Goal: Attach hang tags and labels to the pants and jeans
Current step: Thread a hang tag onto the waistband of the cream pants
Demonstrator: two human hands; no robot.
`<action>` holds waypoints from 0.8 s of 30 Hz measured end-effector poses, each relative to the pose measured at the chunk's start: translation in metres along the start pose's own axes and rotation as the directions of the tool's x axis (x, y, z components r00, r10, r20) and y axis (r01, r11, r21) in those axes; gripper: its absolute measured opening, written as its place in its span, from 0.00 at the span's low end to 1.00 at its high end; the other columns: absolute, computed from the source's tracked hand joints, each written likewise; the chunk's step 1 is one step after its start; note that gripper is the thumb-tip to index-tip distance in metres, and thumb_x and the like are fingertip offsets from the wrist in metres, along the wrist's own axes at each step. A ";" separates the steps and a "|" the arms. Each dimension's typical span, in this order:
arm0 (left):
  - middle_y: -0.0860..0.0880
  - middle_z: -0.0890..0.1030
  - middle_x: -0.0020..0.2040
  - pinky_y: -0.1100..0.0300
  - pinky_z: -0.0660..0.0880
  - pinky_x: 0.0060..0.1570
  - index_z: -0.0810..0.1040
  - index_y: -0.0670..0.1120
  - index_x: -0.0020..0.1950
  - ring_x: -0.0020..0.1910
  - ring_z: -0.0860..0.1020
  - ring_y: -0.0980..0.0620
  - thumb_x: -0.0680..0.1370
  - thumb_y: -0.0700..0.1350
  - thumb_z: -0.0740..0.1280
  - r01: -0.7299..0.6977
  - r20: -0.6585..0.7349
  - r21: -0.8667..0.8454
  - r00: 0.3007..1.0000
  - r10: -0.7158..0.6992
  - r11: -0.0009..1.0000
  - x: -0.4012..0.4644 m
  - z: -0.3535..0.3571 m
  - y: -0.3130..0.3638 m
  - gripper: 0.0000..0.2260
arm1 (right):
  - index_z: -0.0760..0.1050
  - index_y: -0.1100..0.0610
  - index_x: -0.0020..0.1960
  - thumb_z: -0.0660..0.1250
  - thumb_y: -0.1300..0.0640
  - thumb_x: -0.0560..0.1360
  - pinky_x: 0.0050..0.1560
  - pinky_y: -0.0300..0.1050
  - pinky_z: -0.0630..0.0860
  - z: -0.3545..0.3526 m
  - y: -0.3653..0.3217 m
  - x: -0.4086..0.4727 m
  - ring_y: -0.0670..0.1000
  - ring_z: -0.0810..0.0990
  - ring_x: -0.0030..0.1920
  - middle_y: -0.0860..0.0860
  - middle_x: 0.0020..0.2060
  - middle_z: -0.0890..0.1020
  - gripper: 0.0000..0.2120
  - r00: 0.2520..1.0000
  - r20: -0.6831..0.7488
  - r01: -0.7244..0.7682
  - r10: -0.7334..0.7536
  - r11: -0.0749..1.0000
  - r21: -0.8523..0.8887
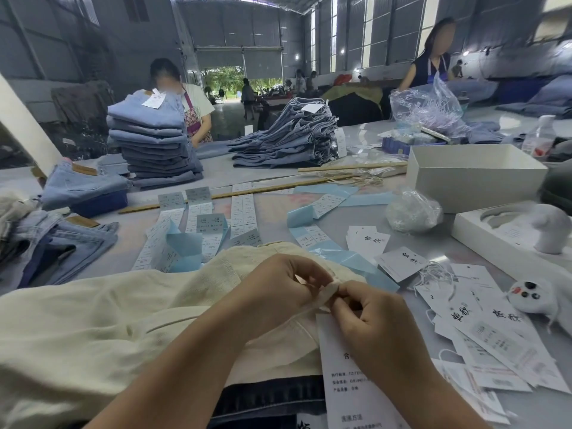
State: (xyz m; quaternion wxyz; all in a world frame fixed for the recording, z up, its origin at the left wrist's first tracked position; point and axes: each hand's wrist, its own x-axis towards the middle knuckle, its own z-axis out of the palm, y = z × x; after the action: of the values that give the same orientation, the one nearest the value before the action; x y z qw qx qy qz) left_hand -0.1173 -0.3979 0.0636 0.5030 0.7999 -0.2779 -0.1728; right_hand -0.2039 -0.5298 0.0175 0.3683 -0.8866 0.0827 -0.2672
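Nearest to the camera, a long white paper hang tag with black printed text (pixel 346 379) lies on the cream-coloured cotton pants (pixel 93 329), which are spread over the grey table (pixel 278 212) in front of the person. Its upper end is under the right hand (pixel 368 323). Both hands meet over the waist part of the pants. The left hand (pixel 278 289) has curled fingers and pinches a small cream fabric loop (pixel 326 292) of the pants. The right hand, also with curled fingers, pinches at the same loop from the other side; what thin thing it holds I cannot tell. To the right, loose white hang tags with black characters (pixel 483 332) lie scattered. Behind the pants are strips of white printed labels on light blue backing (pixel 198 227). Farther back stand two stacks of folded blue jeans (pixel 154 140).
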 end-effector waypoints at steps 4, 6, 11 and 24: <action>0.54 0.81 0.33 0.71 0.68 0.30 0.87 0.45 0.44 0.25 0.71 0.63 0.74 0.40 0.75 0.005 0.030 -0.051 1.000 -0.003 0.999 0.000 -0.001 -0.001 0.02 | 0.81 0.54 0.38 0.68 0.54 0.73 0.33 0.49 0.74 0.000 -0.002 0.002 0.49 0.76 0.31 0.46 0.27 0.80 0.07 1.000 -0.005 -0.015 0.015 1.000 0.026; 0.55 0.81 0.33 0.71 0.69 0.30 0.87 0.47 0.44 0.26 0.72 0.63 0.74 0.41 0.75 0.004 0.033 -0.052 0.999 -0.002 0.999 0.000 -0.003 -0.001 0.02 | 0.82 0.53 0.39 0.69 0.55 0.74 0.33 0.50 0.74 0.000 -0.004 0.003 0.49 0.76 0.31 0.46 0.28 0.80 0.06 1.000 -0.005 -0.011 0.012 0.998 0.059; 0.58 0.84 0.41 0.66 0.75 0.38 0.87 0.57 0.46 0.36 0.77 0.64 0.73 0.44 0.74 -0.049 0.077 0.182 0.996 0.036 0.982 0.005 -0.018 0.001 0.08 | 0.83 0.48 0.42 0.70 0.54 0.74 0.35 0.48 0.76 -0.002 -0.005 0.004 0.46 0.77 0.32 0.42 0.30 0.82 0.04 0.999 0.043 0.005 -0.008 0.997 0.081; 0.53 0.86 0.41 0.65 0.79 0.45 0.86 0.51 0.44 0.41 0.82 0.58 0.74 0.40 0.72 -0.111 0.035 0.054 0.993 0.110 0.992 -0.003 -0.012 -0.010 0.06 | 0.82 0.45 0.38 0.71 0.48 0.72 0.35 0.46 0.76 -0.002 -0.008 0.011 0.44 0.77 0.33 0.42 0.29 0.80 0.05 0.997 0.029 -0.067 0.066 0.998 0.020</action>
State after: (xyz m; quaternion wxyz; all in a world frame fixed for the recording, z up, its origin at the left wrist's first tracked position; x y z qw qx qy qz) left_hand -0.1100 -0.3838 0.0596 0.4848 0.7942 -0.3344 -0.1495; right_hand -0.1957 -0.5289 0.0286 0.3874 -0.8832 0.1041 -0.2431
